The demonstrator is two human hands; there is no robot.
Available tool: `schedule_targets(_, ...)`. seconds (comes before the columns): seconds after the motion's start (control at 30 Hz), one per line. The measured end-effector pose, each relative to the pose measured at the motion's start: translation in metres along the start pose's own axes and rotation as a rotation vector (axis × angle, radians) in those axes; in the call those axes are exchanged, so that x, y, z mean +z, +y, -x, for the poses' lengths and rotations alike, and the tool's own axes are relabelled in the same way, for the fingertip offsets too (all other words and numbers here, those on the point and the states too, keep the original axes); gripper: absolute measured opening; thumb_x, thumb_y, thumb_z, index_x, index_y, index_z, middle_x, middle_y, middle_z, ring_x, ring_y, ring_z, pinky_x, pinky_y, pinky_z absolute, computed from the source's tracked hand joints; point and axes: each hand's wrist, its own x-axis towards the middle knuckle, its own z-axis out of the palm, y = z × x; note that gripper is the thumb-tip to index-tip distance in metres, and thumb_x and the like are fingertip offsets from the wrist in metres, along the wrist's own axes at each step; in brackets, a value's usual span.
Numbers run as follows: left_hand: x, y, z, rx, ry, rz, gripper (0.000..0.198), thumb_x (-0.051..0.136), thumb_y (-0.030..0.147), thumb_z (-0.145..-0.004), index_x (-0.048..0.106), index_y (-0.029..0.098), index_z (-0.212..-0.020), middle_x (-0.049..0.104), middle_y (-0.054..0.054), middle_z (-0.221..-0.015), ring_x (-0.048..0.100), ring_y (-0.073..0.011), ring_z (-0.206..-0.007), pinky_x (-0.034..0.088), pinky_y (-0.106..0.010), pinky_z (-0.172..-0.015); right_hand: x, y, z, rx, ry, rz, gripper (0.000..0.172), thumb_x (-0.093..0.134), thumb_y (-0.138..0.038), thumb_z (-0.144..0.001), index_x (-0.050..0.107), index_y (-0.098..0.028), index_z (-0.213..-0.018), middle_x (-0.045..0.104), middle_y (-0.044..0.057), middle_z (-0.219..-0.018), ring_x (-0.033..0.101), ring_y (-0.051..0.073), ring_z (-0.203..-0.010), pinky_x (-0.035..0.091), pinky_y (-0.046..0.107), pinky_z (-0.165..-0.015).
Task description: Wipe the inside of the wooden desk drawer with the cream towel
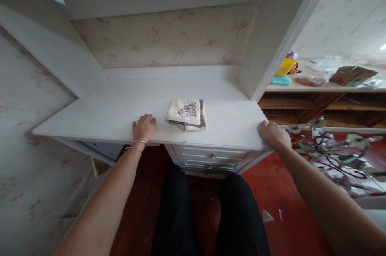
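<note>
Head view: the left hand (144, 128) rests on the white surface (129, 97) near its front edge, back of the hand upward, its fingers close together and slightly bent; nothing shows in them, though the underside is hidden. The right hand (274, 133) is curled at the front right corner, and whether its fingers clamp the edge I cannot tell, since their tips are out of sight. A patterned cloth (183, 111) lies on the surface between the two hands, apart from both. Judging by how things lie, its folding is done: it sits in flat layers, label (186, 115) up, and the drawers (209, 163) below look shut. With both hands on the surface, handling of it seems under way rather than finished; how much is left the view does not show.
</note>
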Motion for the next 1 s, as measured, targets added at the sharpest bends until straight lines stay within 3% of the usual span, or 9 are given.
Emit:
schedule_targets(0.5, 0.003, -0.003, -0.002, 0.017, 0.027, -0.009, 0.044, 0.034, 0.037, -0.101, 0.058, 0.023, -0.136, 0.047, -0.009, -0.151, 0.041, -0.0277, -0.139, 0.028, -0.056, -0.116, -0.001, -0.002, 0.001, 0.021, -0.033, -0.004, 0.065, 0.024, -0.042, -0.099, 0.066, 0.001, -0.124, 0.063, 0.035, -0.119, 0.059, 0.045, -0.117, 0.048, 0.055, -0.091)
schedule_targets(0.6, 0.003, -0.003, -0.001, 0.016, 0.029, -0.003, 0.045, 0.035, 0.037, -0.101, 0.058, 0.022, -0.136, 0.048, -0.009, -0.151, 0.041, -0.0283, -0.139, 0.028, -0.057, -0.115, 0.0, -0.001, 0.001, -0.014, 0.018, -0.023, 0.06, 0.027, -0.04, -0.099, 0.068, 0.0, -0.119, 0.064, 0.034, -0.116, 0.06, 0.043, -0.113, 0.047, 0.053, -0.089)
schedule_targets(0.67, 0.003, -0.003, -0.001, 0.015, 0.034, 0.003, 0.045, 0.035, 0.037, -0.101, 0.058, 0.022, -0.136, 0.048, -0.009, -0.15, 0.042, -0.0281, -0.138, 0.029, -0.057, -0.115, -0.001, 0.001, 0.006, -0.092, 0.135, -0.05, 0.05, 0.034, -0.034, -0.098, 0.066, -0.005, -0.123, 0.061, 0.03, -0.123, 0.058, 0.038, -0.116, 0.045, 0.049, -0.092)
schedule_targets(0.73, 0.002, -0.002, -0.002, 0.017, 0.042, 0.008, 0.044, 0.036, 0.036, -0.101, 0.059, 0.022, -0.135, 0.049, -0.009, -0.15, 0.043, -0.0281, -0.137, 0.029, -0.057, -0.114, 0.0, 0.002, 0.019, -0.245, 0.33, -0.069, 0.041, 0.039, -0.026, -0.096, 0.064, -0.011, -0.125, 0.059, 0.024, -0.129, 0.053, 0.034, -0.119, 0.041, 0.045, -0.096)
schedule_targets(0.8, 0.002, -0.002, -0.002, 0.02, 0.05, 0.012, 0.044, 0.036, 0.036, -0.101, 0.059, 0.021, -0.134, 0.05, -0.009, -0.149, 0.043, -0.0285, -0.137, 0.03, -0.058, -0.114, 0.005, 0.003, 0.044, -0.499, 0.482, -0.077, 0.034, 0.041, -0.021, -0.096, 0.067, -0.014, -0.116, 0.063, 0.019, -0.121, 0.053, 0.03, -0.116, 0.038, 0.044, -0.099)
schedule_targets(0.83, 0.002, -0.003, -0.002, 0.021, 0.052, 0.014, 0.043, 0.037, 0.036, -0.101, 0.059, 0.021, -0.134, 0.05, -0.01, -0.149, 0.044, -0.0288, -0.136, 0.03, -0.058, -0.114, 0.011, 0.002, 0.06, -0.638, 0.495, -0.083, 0.031, 0.04, -0.02, -0.097, 0.068, -0.014, -0.109, 0.065, 0.017, -0.114, 0.055, 0.028, -0.112, 0.038, 0.043, -0.099)
schedule_targets(0.9, 0.002, -0.003, -0.001, 0.022, 0.055, 0.02, 0.043, 0.037, 0.037, -0.101, 0.06, 0.021, -0.134, 0.05, -0.01, -0.149, 0.044, -0.0293, -0.136, 0.029, -0.059, -0.114, 0.027, -0.002, 0.1, -1.015, 0.273, -0.089, 0.028, 0.04, -0.02, -0.097, 0.068, -0.016, -0.102, 0.068, 0.014, -0.107, 0.059, 0.023, -0.102, 0.043, 0.036, -0.093)
schedule_targets(0.93, 0.002, -0.003, -0.001, 0.021, 0.056, 0.023, 0.042, 0.037, 0.037, -0.101, 0.06, 0.022, -0.134, 0.05, -0.009, -0.149, 0.044, -0.0293, -0.136, 0.029, -0.059, -0.114, 0.038, -0.006, 0.12, -1.117, 0.145, -0.078, 0.028, 0.041, -0.019, -0.096, 0.068, -0.018, -0.105, 0.068, 0.011, -0.106, 0.061, 0.021, -0.097, 0.046, 0.033, -0.088)
schedule_targets(1.0, 0.002, -0.003, 0.0, 0.018, 0.058, 0.026, 0.042, 0.038, 0.036, -0.101, 0.06, 0.023, -0.133, 0.05, -0.009, -0.149, 0.044, -0.0291, -0.136, 0.028, -0.059, -0.114, 0.061, -0.017, 0.156, -1.09, -0.086, 0.037, 0.034, 0.04, -0.019, -0.095, 0.063, -0.024, -0.121, 0.067, 0.008, -0.115, 0.066, 0.021, -0.092, 0.049, 0.032, -0.078)
